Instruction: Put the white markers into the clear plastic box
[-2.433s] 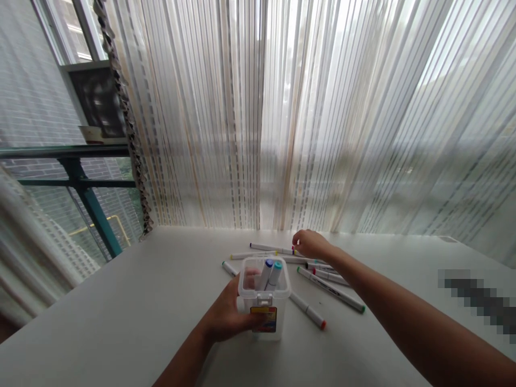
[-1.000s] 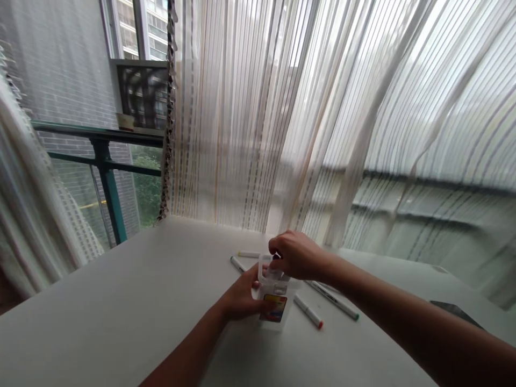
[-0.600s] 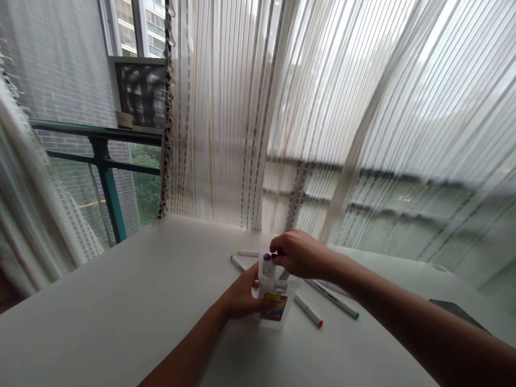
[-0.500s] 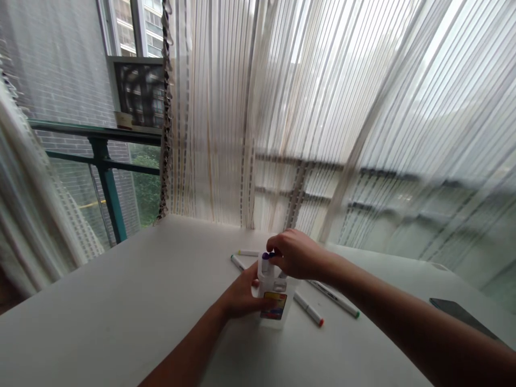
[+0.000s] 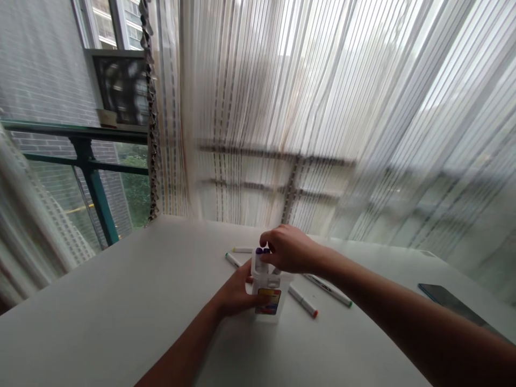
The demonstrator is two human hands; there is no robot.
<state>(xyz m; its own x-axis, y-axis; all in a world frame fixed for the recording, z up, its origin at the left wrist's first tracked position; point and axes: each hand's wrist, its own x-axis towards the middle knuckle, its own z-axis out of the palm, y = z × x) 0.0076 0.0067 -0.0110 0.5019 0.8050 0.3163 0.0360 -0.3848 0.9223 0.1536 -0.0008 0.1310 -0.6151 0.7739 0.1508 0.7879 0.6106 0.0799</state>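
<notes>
A translucent plastic marker box point(image 5: 266, 317) with a colourful label stands upright on the white table. My left hand point(image 5: 236, 293) is wrapped around its left side, thumb across the label. Two purple-capped markers point(image 5: 259, 258) poke up at the box's open top. Over them is my right hand point(image 5: 288, 248), its fingers closed on one purple-capped marker at the rim. The fingertips partly hide that marker, and the box's inside is mostly out of sight.
Right of the box lie a red-tipped marker point(image 5: 303, 300) and a green-tipped marker point(image 5: 330, 291). Behind it on the left are another green-tipped marker point(image 5: 233, 260) and a yellow-tipped one point(image 5: 242, 250). A dark phone point(image 5: 451, 306) rests at the right. Striped sheer curtains point(image 5: 250, 107) hang behind the table.
The camera view has swung a little to the right, so everything sits further left in the picture. Both hands keep their places at the box, with no clear change of grip.
</notes>
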